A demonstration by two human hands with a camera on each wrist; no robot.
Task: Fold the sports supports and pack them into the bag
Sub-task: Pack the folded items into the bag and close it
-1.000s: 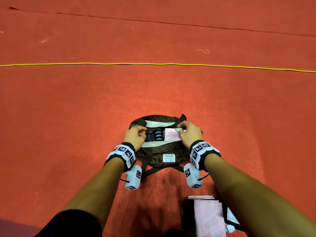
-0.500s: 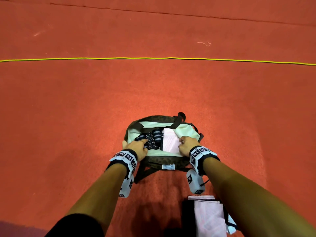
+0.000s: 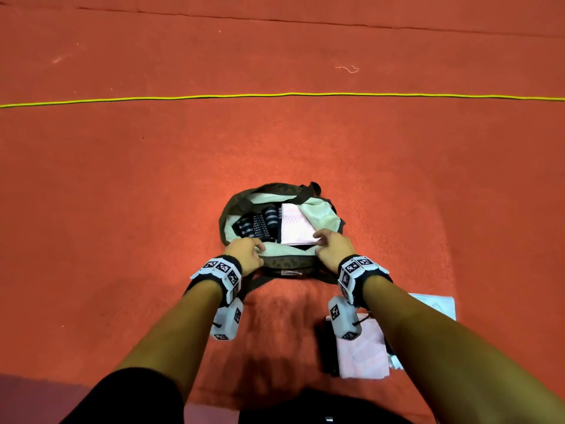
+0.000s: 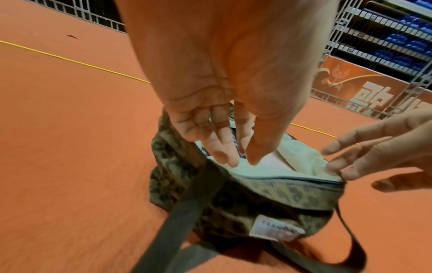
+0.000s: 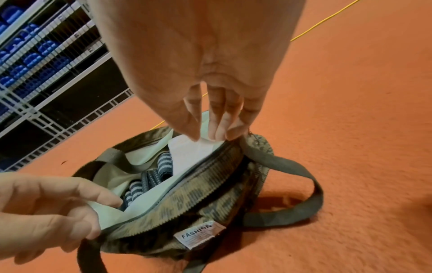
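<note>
A camouflage bag [image 3: 284, 263] with a pale lining lies open on the red floor in front of me. Inside are black, grey-striped supports [image 3: 256, 223] on the left and a white flat packet [image 3: 295, 226] on the right. My left hand [image 3: 244, 250] pinches the near rim at its left end, thumb outside and fingers on the lining [image 5: 103, 216]. My right hand [image 3: 331, 243] has straight, spread fingers that touch the rim's right end beside the packet [image 5: 187, 153]. From the left wrist, the bag [image 4: 268, 195] sits under both hands.
A pile of white packets with a black item [image 3: 362, 353] lies by my right forearm, a white sheet [image 3: 434, 304] beyond it. A yellow line [image 3: 275, 95] crosses the floor. The bag's dark straps [image 4: 182, 218] trail toward me. Railings and blue seats [image 4: 385, 37] stand far off.
Both hands have come back from the middle of the opening to the near rim. The bag's mouth now gapes wider, showing more of the supports and packet.
</note>
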